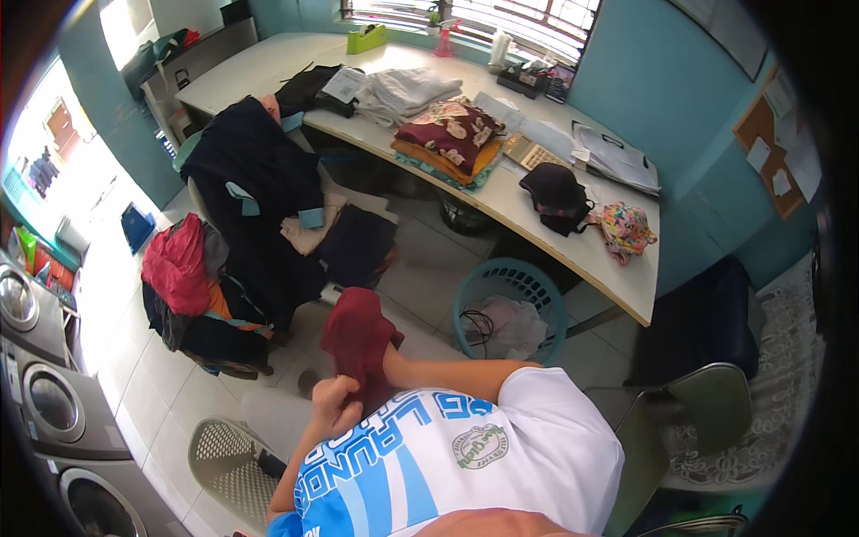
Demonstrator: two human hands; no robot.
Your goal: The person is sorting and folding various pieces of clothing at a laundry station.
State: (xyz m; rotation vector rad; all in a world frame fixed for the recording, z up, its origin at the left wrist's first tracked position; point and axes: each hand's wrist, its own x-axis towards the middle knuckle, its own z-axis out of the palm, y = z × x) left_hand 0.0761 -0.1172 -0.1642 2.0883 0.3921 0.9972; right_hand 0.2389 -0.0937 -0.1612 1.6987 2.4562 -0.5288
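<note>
My left hand point(337, 401) is closed in a fist around the lower edge of a maroon cloth garment point(358, 329), close to my chest. From the other side, my right forearm point(443, 377) reaches into the same garment. The cloth covers my right hand, so its fingers are hidden. Beyond the garment, folded dark cloth point(358, 243) lies beside a beige folded piece point(315, 225). A large dark navy garment point(251, 161) with light blue cuffs is draped to the left of them.
A heap of clothes with a red piece point(176, 265) stands at left. The white table point(429, 144) carries folded patterned clothes point(451, 134), a calculator point(533, 151) and a black bra point(556, 194). Below it stands a blue basket point(511, 268). Front-loading machines point(54, 399) line the left; a chair point(715, 409) is right.
</note>
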